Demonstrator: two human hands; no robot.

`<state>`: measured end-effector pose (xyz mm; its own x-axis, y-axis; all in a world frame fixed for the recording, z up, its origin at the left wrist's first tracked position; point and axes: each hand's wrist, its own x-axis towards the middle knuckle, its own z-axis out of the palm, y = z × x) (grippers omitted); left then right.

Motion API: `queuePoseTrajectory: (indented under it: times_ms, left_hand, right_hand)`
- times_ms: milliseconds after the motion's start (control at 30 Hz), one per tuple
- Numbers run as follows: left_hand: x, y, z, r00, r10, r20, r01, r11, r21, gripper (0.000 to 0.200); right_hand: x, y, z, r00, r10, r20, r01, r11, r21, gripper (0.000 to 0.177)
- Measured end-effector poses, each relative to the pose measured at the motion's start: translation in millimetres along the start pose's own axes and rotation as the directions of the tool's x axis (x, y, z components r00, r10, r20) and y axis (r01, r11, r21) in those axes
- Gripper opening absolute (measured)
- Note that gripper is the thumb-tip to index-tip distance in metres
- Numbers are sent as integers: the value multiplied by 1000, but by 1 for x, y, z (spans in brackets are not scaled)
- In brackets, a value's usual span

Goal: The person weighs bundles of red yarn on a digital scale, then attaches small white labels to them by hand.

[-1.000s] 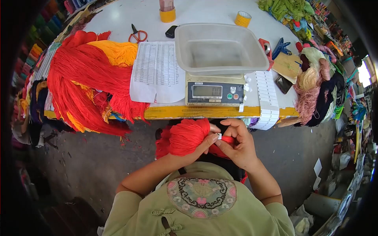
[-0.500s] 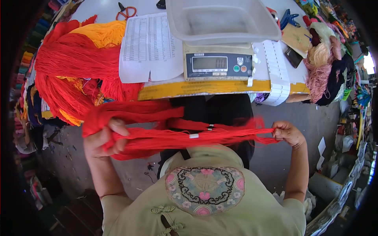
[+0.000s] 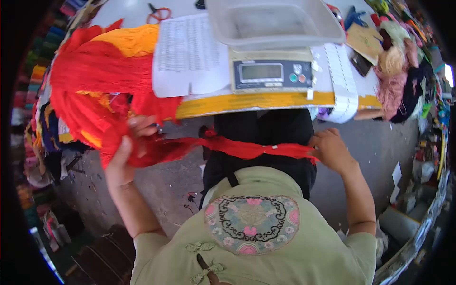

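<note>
Status, everything placed relative to the grey digital scale (image 3: 270,73) on the table (image 3: 247,102):

- Long red yarn skein (image 3: 247,148): below the scale, off the table, stretched roughly level across the person's lap.
- Left hand (image 3: 128,152): lower left of the scale, fingers curled and gripping the thick bunched end of the skein.
- Right hand (image 3: 331,151): lower right of the scale, closed on the thin end. The strand between the hands looks taut.
- Small white tag (image 3: 274,147): on the skein just below the scale, nearer the right hand.
- Progress, my read: the skein is tagged and pulled out straight, so tagging looks done. The translucent plastic tub (image 3: 275,21) on top of the scale is empty, so nothing is being weighed. The big heap of loose red and orange yarn (image 3: 90,80) left of the scale looks unsorted, so most of the work looks left.
- Writing:
  - White printed sheet (image 3: 190,52) just left of the scale: columns of rows, too small to read.
  - Scale display: digits not legible, no brand readable.
  - Strip of white paper labels (image 3: 344,90) just right of the scale: no text I can make out.
- Also there: red-handled scissors (image 3: 159,13) up left of the scale, and a pile of pink, cream and dark yarn (image 3: 399,80) far right of it.
</note>
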<state>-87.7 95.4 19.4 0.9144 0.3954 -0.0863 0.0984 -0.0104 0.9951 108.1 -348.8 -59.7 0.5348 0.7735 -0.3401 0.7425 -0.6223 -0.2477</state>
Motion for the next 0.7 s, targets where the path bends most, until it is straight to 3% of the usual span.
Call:
queuePoseTrajectory:
  times_ms: [33,100,167,233,267,333,400,500,533,633,700]
  left_hand:
    - [6,-1,22,993,115,6,-115,993,-32,74]
    - [20,11,54,941,284,184,-268,957,-110,86]
    - [28,33,81,882,367,297,-334,929,-157,95]
    - [32,54,92,836,339,432,-338,938,-82,103]
    - [33,57,94,831,317,458,-330,942,-53,105]
    - [33,54,100,839,297,455,-317,948,-35,106]
    - [33,36,97,844,336,419,-279,941,-192,81]
    - [29,22,102,897,271,349,-98,892,-442,58]
    - [30,23,105,899,261,353,-115,916,-385,51]
    - [31,26,116,907,269,323,-212,956,-203,31]
    - [33,27,125,906,343,250,-338,939,-64,22]
  right_hand:
    - [22,-27,-21,992,-101,-78,112,983,148,23]
    - [55,-82,-47,841,-225,-492,481,728,489,25]
    - [73,-135,-72,821,-69,-567,530,462,711,30]
    - [85,-162,-95,845,-80,-529,530,259,808,31]
    - [90,-170,-100,855,-101,-509,517,244,820,28]
    - [103,-167,-91,766,-149,-626,636,325,700,27]
    - [110,-160,-86,701,-170,-692,691,399,602,18]
    - [97,-147,-94,960,-116,-256,267,92,959,11]
    - [93,-149,-100,957,-121,-264,270,35,962,9]
    - [93,-146,-93,954,-107,-279,292,130,948,10]
    - [96,-142,-83,913,-86,-399,407,265,874,10]
